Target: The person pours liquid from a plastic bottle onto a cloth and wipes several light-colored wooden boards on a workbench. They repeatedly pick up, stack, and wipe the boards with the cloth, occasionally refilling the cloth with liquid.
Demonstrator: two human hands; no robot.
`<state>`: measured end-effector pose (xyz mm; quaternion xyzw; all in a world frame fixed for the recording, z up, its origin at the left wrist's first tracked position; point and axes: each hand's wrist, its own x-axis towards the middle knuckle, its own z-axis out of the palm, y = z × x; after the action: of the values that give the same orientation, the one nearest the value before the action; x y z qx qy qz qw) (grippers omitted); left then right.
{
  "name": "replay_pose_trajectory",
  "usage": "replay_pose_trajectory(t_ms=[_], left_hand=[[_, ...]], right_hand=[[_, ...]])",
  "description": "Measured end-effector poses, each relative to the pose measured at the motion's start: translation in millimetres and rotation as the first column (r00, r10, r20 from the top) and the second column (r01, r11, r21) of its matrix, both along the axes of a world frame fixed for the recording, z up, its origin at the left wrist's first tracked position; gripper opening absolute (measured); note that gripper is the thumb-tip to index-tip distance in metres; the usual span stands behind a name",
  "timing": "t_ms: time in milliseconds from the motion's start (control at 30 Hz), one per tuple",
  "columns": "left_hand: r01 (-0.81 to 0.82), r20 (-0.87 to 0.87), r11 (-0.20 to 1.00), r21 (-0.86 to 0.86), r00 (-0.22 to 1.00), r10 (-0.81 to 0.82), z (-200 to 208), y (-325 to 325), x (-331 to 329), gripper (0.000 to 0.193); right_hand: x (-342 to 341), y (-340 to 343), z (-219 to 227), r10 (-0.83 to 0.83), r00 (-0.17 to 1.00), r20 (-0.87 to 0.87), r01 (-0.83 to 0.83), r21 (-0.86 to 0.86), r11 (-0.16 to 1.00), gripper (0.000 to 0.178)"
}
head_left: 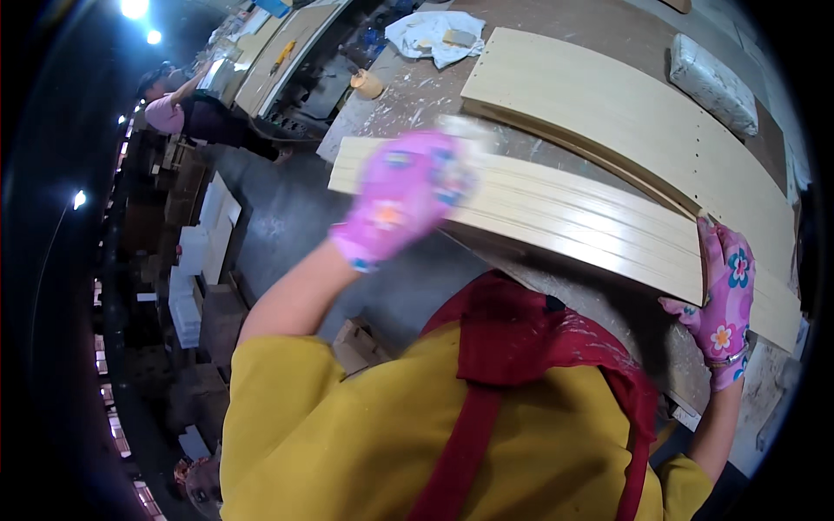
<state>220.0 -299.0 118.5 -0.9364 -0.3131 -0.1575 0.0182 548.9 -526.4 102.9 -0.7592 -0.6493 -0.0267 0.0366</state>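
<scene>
A long pale wooden panel (573, 208) with grooves along its face slants across the front of the worktable, tilted toward me. My right hand (723, 278), in a pink flowered glove, grips the panel's right end, thumb below and fingers at the upper corner. Near the panel's left end, my left hand (404, 191), in a matching glove, is blurred by motion. It has a whitish wad (472, 143), perhaps a rag, against the panel; its fingers are smeared. Behind lies a second pale wooden panel (608, 104), wide and flat, with small holes toward its right end.
On the stained worktable (408, 104) sit a white cloth (434, 35) with a small block on it, a tan cup (367, 83) at the left edge and a plastic-wrapped package (712, 82) at the far right. Another person (182, 108) stands at a bench at the far left.
</scene>
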Motion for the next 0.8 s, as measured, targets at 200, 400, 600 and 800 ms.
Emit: replay_pose_trajectory(t_ms=[200, 400, 600, 800], left_hand=[[0.168, -0.017, 0.972, -0.164, 0.985, -0.173, 4, -10, 21, 0.032], [0.097, -0.192, 0.985, -0.144, 0.973, -0.124, 25, 0, 4, 0.028], [-0.222, -0.209, 0.771, -0.597, 0.971, 0.117, 44, 12, -6, 0.024], [-0.097, -0.394, 0.967, -0.235, 0.919, -0.003, 38, 15, -3, 0.022]], right_hand=[[4, -2, 6, 0.053, 0.997, -0.056, -0.050, 0.055, 0.997, 0.104], [2, -2, 7, 0.055, 0.996, -0.071, -0.050, 0.068, 0.996, 0.104], [5, -4, 8, 0.049, 0.995, -0.091, -0.047, 0.022, 0.999, 0.105], [6, -3, 7, 0.075, 0.992, -0.103, -0.069, 0.068, 0.995, 0.103]])
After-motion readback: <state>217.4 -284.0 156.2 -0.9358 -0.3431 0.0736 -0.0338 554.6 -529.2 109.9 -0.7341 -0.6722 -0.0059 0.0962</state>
